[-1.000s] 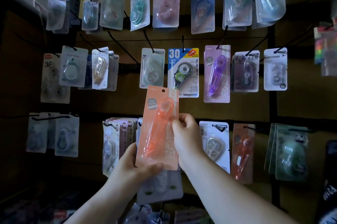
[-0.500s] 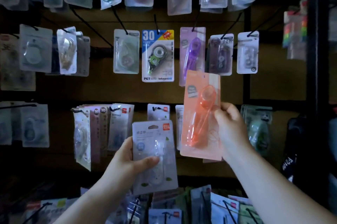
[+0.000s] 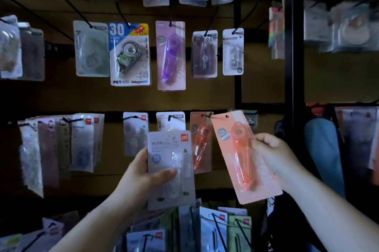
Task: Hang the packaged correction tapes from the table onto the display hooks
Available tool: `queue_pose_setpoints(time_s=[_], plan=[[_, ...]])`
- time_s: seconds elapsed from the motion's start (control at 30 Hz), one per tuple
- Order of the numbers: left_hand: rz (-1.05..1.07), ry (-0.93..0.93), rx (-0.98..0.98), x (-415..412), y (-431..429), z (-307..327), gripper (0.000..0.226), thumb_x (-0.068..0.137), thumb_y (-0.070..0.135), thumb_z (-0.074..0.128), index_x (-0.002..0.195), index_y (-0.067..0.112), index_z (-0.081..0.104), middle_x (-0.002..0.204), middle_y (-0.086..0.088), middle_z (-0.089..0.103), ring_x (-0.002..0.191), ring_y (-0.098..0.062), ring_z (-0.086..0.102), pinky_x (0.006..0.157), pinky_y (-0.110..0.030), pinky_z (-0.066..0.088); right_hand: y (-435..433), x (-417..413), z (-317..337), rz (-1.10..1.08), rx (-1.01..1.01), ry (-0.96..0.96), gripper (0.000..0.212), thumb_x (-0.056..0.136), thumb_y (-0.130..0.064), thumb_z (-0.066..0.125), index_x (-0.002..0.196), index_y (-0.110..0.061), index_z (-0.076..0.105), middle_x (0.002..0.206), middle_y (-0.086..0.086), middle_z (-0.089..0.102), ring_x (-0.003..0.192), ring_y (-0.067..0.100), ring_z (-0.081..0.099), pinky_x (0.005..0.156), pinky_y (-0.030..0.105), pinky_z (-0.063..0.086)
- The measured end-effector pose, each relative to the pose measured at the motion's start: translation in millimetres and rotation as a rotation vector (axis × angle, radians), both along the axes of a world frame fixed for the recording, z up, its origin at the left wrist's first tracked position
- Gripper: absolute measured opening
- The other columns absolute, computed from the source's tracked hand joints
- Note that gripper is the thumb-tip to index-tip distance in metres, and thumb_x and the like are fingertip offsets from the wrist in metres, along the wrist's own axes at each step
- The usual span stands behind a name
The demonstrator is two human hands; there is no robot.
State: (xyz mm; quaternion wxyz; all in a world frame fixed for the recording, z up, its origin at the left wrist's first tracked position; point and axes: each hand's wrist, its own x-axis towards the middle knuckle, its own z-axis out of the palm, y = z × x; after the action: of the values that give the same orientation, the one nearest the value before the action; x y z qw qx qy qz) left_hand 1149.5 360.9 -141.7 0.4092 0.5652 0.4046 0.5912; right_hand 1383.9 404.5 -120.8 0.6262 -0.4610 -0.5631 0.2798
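Dim display wall, rows of hooks full of packs. Right hand grips orange pack, tilted, hole near the hook carrying a matching orange pack. Left hand grips grey pack. Best to straighten it, line hole with hook tip, slide on.

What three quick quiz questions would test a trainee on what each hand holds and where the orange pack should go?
1. True or false: the right hand holds the orange pack.
2. What does the left hand hold? A) the purple pack B) the grey-white pack C) nothing
3. Fill in: the orange pack's hanging hole sits just right of a hung pack coloured ____.

Key: 1 true; 2 B; 3 orange.
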Motion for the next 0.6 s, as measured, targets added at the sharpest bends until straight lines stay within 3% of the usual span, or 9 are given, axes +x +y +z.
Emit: queue_pose_setpoints(time_s=[0.23, 0.4, 0.53, 0.6], plan=[[0.015, 0.003, -0.008, -4.0, -3.1, -2.3, 0.033, 0.075, -0.005, 0.063, 0.097, 0.019, 0.055, 0.092, -0.008, 0.07, 0.08, -0.026, 0.069, 0.062, -0.038, 0.055, -5.0, -6.3, -7.3, 0.055, 0.0, 0.059, 0.021, 0.091, -0.013, 0.051, 0.071, -0.019, 0.056, 0.069, 0.004, 0.059, 0.063, 0.019, 0.056, 0.056, 0.026, 0.041], [0.036, 0.017, 0.004, -10.8, -4.0, -2.2, 0.034, 0.074, -0.003, 0.064, 0.098, 0.019, 0.055, 0.097, -0.01, 0.069, 0.088, -0.029, 0.067, 0.074, -0.045, 0.054, -14.6, 0.6, -11.0, 0.129, 0.007, 0.091, 0.021, 0.09, -0.009, 0.051, 0.071, -0.016, 0.059, 0.058, 0.001, 0.061, 0.059, 0.018, 0.057, 0.056, 0.027, 0.044], [0.023, 0.015, -0.002, -8.6, -4.3, -4.1, 0.033, 0.074, -0.002, 0.064, 0.098, 0.019, 0.055, 0.096, -0.009, 0.069, 0.085, -0.027, 0.069, 0.07, -0.042, 0.055, -17.0, -5.9, -8.4, 0.151, 0.021, 0.041, 0.021, 0.089, -0.008, 0.05, 0.073, -0.017, 0.059, 0.062, 0.0, 0.061, 0.052, 0.009, 0.059, 0.047, 0.017, 0.046], [0.019, 0.024, 0.001, -7.2, -4.3, -5.0, 0.033, 0.074, -0.002, 0.064, 0.098, 0.019, 0.055, 0.096, -0.008, 0.07, 0.083, -0.025, 0.07, 0.068, -0.041, 0.056, -15.0, -11.2, -6.5, 0.132, 0.034, 0.015, 0.02, 0.09, -0.008, 0.051, 0.074, -0.018, 0.058, 0.066, 0.001, 0.061, 0.058, 0.011, 0.059, 0.049, 0.018, 0.045]])
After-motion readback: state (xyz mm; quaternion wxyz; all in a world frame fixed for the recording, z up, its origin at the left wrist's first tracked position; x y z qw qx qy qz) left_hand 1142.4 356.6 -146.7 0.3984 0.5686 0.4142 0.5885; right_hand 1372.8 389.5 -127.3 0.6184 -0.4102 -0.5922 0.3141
